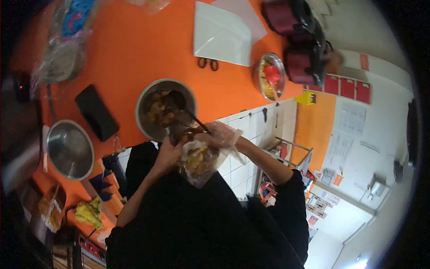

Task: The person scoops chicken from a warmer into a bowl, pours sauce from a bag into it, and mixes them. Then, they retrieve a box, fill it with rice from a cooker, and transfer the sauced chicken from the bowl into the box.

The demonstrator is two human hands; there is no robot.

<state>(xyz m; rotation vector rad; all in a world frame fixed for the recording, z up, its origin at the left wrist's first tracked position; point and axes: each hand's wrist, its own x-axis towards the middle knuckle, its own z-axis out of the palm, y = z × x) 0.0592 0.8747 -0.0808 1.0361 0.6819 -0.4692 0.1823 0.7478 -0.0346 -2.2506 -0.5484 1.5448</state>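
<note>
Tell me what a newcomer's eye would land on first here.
Probably the vivid orange tabletop, spread across the upper left. Near the centre, a clear plastic bag of food draws the eye by the left hand and right hand. A bright red utensil stands out in the bowl at upper right.

The left hand (168, 156) and right hand (217, 134) are close together before the torso (188, 224), fingers curled; both bare forearms (264, 159) angle inward; the right elbow is bent outward.
</note>
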